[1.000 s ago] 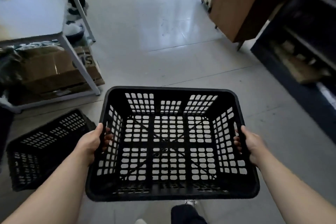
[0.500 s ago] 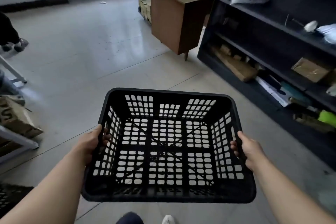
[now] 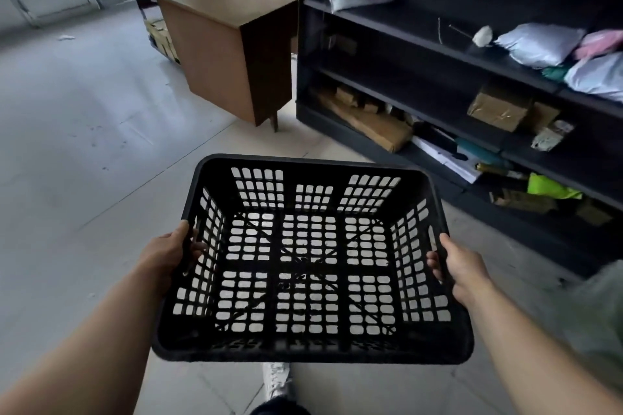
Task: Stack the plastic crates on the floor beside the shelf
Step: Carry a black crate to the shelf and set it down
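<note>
I hold an empty black plastic crate (image 3: 312,352) with slotted walls and floor in front of me, level and well above the floor. My left hand (image 3: 161,254) grips its left rim, fingers hooked through the side wall. My right hand (image 3: 460,264) grips the right rim the same way. The dark shelf (image 3: 397,27) stands ahead on the right, its near bottom corner a short way beyond the crate. No other crate is in view.
A brown wooden desk (image 3: 219,44) stands left of the shelf. The shelf holds cardboard boxes (image 3: 499,109), bags and a yellow-green item. Pale tiled floor (image 3: 84,145) spreads to the left. My shoe (image 3: 276,379) shows below the crate.
The view has swung right: the white table, cardboard boxes and second black crate on the left have left view, and the shelf and desk are now closer. Both hands keep their grip.
</note>
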`<state>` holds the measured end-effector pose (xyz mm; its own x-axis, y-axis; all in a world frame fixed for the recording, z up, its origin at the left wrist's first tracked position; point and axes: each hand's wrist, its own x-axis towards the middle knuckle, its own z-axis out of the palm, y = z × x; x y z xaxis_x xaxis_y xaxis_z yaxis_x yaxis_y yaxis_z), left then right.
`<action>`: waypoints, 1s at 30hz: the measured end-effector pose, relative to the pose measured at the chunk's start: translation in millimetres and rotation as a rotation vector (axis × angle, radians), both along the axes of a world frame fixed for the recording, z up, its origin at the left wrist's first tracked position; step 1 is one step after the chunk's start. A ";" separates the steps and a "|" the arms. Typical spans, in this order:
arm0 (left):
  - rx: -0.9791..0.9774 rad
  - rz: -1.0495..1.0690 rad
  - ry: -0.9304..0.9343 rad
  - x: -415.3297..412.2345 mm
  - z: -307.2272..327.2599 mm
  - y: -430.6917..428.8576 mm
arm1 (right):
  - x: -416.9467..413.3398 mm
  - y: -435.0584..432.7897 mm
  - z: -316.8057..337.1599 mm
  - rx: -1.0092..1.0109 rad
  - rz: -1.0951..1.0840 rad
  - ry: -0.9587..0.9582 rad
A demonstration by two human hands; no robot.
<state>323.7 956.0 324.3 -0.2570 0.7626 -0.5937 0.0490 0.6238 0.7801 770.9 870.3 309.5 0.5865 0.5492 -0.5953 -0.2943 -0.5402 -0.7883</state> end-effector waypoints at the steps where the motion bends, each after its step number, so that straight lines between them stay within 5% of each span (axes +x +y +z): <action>1: -0.003 -0.016 -0.003 4.0 1.7 23.7 | 2.3 14.6 -0.4 -0.008 -0.025 -0.001; 14: -0.025 -0.212 -0.012 78.6 -11.8 281.1 | 59.6 183.2 -13.7 -0.026 -0.191 0.038; 30: -0.106 -0.205 -0.033 163.3 -53.6 515.9 | 135.9 413.6 -49.2 -0.097 -0.213 0.044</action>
<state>487.0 1471.9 270.6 -0.0821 0.7297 -0.6788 0.1587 0.6820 0.7139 906.8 1283.9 260.4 0.6554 0.3549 -0.6667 -0.4425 -0.5349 -0.7197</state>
